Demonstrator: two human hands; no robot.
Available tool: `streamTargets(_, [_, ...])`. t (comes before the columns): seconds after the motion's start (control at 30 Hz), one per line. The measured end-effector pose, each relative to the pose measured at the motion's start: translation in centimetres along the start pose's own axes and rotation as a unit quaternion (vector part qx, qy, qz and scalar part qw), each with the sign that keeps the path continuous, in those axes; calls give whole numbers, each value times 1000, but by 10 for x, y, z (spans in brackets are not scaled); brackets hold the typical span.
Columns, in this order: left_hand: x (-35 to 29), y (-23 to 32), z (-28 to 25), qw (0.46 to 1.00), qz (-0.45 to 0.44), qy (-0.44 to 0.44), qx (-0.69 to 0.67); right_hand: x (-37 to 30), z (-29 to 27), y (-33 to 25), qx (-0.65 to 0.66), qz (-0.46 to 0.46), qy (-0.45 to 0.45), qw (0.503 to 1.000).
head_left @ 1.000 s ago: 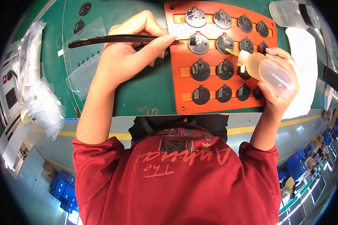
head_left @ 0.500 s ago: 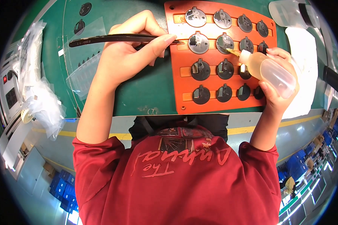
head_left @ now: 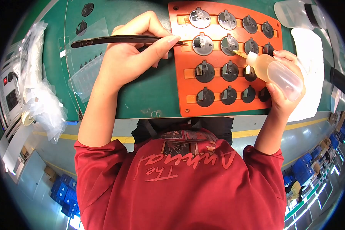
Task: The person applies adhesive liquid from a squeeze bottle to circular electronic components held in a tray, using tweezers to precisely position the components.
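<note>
Black tweezers [head_left: 122, 39] are pinched in my left hand [head_left: 136, 51], their tips over the left edge of an orange tray [head_left: 182, 86]. Rows of round black discs [head_left: 230, 70], each with a small tab and a rectangular window, sit in the tray. My right hand [head_left: 281, 88] is closed round a squeeze bottle [head_left: 283, 76] of clear plastic with yellowish liquid. The bottle is tilted, its thin amber nozzle pointing left to a disc [head_left: 229, 44] in the second row from the far side. Whether the nozzle tip touches that disc, I cannot tell.
A white cloth [head_left: 308, 73] lies right of the tray, with a clear plastic container [head_left: 295, 13] beyond it. Two loose discs [head_left: 87, 9] and a transparent plastic tray [head_left: 84, 78] lie on the green table at left. Crumpled plastic bags [head_left: 44, 103] hang near the table's left edge.
The nozzle tip has shifted very slightly to the right over the same disc. My left hand and the tweezers have barely moved.
</note>
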State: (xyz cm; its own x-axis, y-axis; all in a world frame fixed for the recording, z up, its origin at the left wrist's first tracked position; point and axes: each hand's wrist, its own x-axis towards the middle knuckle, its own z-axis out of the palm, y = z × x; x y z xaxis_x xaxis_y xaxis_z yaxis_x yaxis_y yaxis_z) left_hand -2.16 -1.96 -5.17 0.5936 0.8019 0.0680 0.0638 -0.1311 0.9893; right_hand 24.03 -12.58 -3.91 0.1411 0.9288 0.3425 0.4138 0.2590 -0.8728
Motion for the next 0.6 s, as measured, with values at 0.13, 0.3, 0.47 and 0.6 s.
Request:
streamTargets(0.13, [0,0,0,1000,3,1,2,-1,0,0,-8,-2,3,1000])
streamTargets(0.3, [0,0,0,1000,3,2,5,-1,1,-1,-1,7,11,1000])
streamTargets(0.47, [0,0,0,1000,2,1,8,-1,0,1,-2,-4,13,1000])
streamTargets(0.6, [1,0,-1,1000,1,0,5,0,0,1,2,-8,13,1000])
